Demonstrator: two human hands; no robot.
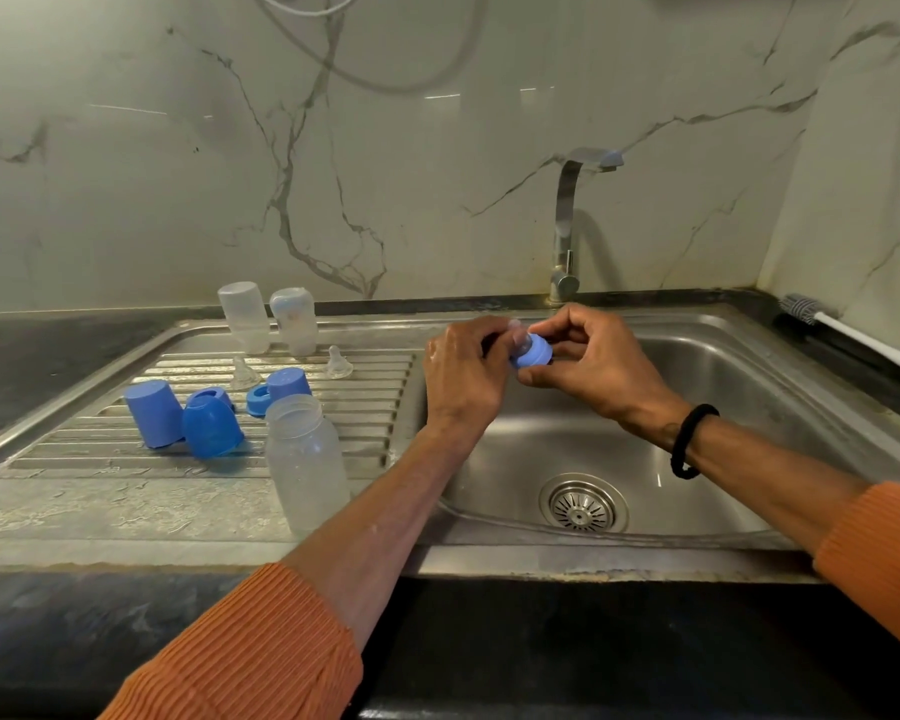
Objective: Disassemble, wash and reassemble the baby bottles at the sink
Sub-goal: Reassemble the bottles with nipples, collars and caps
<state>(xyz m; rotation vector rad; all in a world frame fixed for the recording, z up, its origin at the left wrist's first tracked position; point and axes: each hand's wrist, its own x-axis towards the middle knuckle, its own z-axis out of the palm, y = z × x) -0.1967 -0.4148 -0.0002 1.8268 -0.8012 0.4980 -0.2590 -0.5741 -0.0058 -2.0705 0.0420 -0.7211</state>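
Observation:
Over the sink basin (707, 407), my right hand (588, 361) grips a blue screw ring (536, 353). My left hand (463, 376) pinches the clear teat (516, 332) sticking out of that ring. On the drainboard (74, 459) an open, upright clear bottle (305, 459) stands near the basin edge. Two clear bottles (245, 317) (294, 322) stand upside down at the back. Two loose teats (244, 374) (338, 363) sit behind several blue caps (154, 413) (210, 426) (288, 384) and rings (258, 400).
A steel tap (567, 226) rises behind the basin, its spout above my hands; no water runs. The drain strainer (583, 504) is in the basin floor. A bottle brush (848, 332) lies on the dark counter at the back right. Marble wall behind.

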